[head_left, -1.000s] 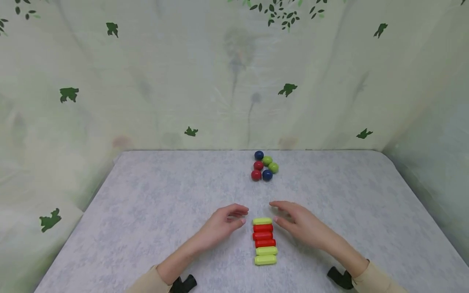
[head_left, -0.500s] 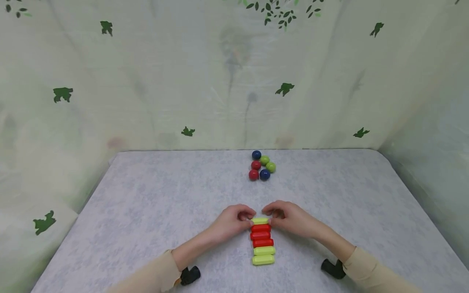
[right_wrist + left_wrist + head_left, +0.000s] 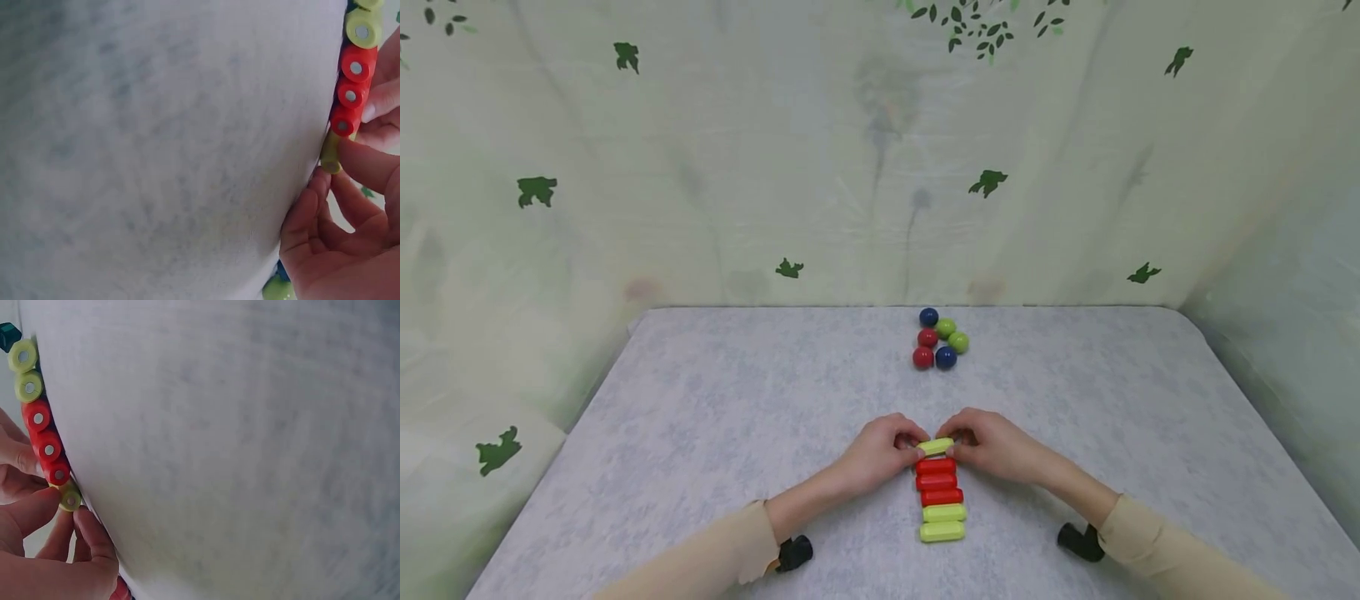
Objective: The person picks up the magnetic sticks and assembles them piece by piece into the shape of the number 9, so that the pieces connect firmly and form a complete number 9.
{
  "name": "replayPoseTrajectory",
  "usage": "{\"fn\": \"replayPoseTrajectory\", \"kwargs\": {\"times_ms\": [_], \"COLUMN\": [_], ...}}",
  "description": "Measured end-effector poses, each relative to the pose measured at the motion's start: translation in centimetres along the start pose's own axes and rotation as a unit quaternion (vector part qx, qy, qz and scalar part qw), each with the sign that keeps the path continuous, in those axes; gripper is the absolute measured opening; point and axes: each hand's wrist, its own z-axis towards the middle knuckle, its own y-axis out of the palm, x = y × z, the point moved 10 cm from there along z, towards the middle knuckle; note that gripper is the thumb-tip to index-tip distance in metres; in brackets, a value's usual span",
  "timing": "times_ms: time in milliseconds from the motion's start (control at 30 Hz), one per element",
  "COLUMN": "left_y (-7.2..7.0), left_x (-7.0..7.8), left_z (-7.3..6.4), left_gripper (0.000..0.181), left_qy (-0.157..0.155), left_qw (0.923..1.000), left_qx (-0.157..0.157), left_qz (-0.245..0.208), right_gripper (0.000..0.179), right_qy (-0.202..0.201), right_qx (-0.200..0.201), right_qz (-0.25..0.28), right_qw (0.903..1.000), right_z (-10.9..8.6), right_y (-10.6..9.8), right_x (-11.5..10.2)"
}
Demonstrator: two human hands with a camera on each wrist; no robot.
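In the head view, a short yellow-green magnetic rod (image 3: 935, 447) lies at the far end of a column of rods. My left hand (image 3: 874, 454) pinches its left end between thumb and fingers. At the other end, my right hand (image 3: 996, 450) holds it the same way. The rod sits slightly slanted, its right end farther away, with a narrow gap to the nearest red rod (image 3: 936, 467). Its round end (image 3: 70, 501), with a grey metal disc, shows between left thumb and forefinger in the left wrist view. The right thumb (image 3: 369, 164) covers part of it in the right wrist view.
Nearer the person, two more red rods (image 3: 936, 482) and two yellow-green rods (image 3: 943, 532) lie side by side. Beyond the hands, a cluster of blue, red and green balls (image 3: 946, 357) rests near the back edge of the grey-white table (image 3: 737, 375). A leaf-patterned curtain (image 3: 715, 167) hangs behind.
Both hands have closed in from either side and taken hold of the farthest yellow-green rod. That rod has shifted slightly away from the red rods and tilted. The balls stay put.
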Motion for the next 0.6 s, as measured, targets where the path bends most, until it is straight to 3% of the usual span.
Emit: {"fn": "replayPoseTrajectory", "kwargs": {"times_ms": [233,600], "left_y": [-0.5,-3.7], "left_x": [-0.1,-1.0], "left_z": [0.6,2.9], "left_gripper": [0.018,0.016], "left_qy": [-0.005,-0.008], "left_qw": [0.9998,0.9975], "left_qx": [0.017,0.070], "left_qz": [0.013,0.013], "right_gripper": [0.017,0.018], "right_qy": [0.001,0.008], "right_qx": [0.025,0.075], "right_qz": [0.024,0.046], "right_qw": [0.9994,0.9961], "right_z": [0.6,3.7], "right_y": [-0.5,-2.2], "right_x": [-0.1,-0.2]}}
